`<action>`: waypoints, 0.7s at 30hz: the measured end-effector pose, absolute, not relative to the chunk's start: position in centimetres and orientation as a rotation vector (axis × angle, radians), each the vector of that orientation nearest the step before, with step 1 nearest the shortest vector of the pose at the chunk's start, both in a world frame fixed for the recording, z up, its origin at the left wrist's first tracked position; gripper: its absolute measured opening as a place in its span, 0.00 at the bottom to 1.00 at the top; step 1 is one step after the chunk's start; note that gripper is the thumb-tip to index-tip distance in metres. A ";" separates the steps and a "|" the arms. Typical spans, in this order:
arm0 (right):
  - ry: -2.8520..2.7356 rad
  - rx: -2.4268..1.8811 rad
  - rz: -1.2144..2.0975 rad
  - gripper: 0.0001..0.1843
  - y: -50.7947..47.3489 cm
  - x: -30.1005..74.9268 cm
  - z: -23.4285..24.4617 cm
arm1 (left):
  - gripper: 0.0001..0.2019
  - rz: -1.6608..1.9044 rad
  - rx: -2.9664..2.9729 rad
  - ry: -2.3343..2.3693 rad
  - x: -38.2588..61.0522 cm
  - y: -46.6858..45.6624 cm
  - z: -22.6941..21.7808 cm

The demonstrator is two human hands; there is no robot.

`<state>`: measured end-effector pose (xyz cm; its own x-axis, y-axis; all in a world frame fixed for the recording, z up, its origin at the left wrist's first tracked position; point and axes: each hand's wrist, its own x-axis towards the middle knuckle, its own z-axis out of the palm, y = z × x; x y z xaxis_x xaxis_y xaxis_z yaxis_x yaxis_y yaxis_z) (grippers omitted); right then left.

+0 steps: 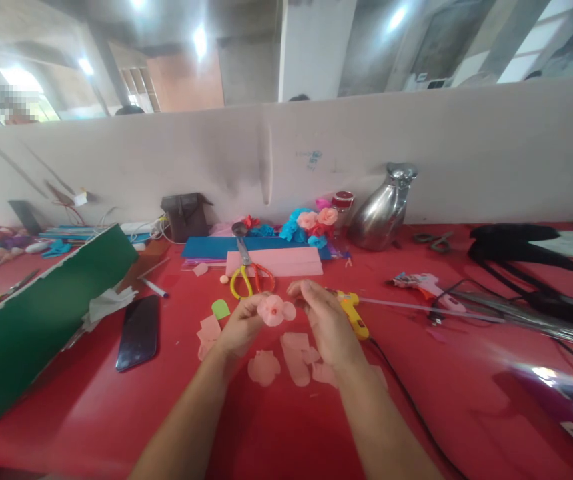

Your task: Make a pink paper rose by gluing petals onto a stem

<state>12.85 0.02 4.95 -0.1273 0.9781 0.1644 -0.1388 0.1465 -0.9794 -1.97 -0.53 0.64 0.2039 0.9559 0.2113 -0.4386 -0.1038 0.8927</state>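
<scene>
A small pink paper flower (272,311) with a darker centre is pinched in my left hand (242,327). One petal sticks out from its right side. My right hand (323,317) is close on that side, fingers extended and slightly curved, with no object visible in it. Below the hands lie cut pink paper petals (265,368) and longer pink strips (295,360). Left of my left hand are more pink pieces (209,333) and a green paper piece (221,309). A yellow glue gun (352,313) rests just beyond my right hand, partly hidden by it.
Scissors (245,260) with yellow and red handles lie ahead on folded pink paper (296,260). Finished paper flowers (311,223) and a metal jug (383,210) stand by the partition. A phone (137,332) and green board (51,320) are left; a pink glue gun (433,288) is right.
</scene>
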 end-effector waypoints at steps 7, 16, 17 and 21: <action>-1.447 -0.825 1.332 0.18 -0.6 12.4 5.8 | 0.06 1.360 1.075 0.676 -2.0 -0.3 0.7; -1.403 -0.826 1.318 0.12 -0.7 12.1 5.5 | 0.09 1.448 0.978 0.698 -1.8 0.2 -0.1; -1.397 -0.831 1.323 0.12 -0.7 12.1 5.4 | 0.09 1.453 0.967 0.703 -1.7 0.2 -0.2; -1.334 -0.843 1.333 0.12 -0.5 12.0 5.1 | 0.07 1.469 0.965 0.686 -1.7 0.2 -0.2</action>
<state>12.00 -0.54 5.12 -0.2290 0.9566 0.1801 -0.1794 0.1404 -0.9737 -1.66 0.23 -0.16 0.0322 0.9838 0.1765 -0.4967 -0.1375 0.8570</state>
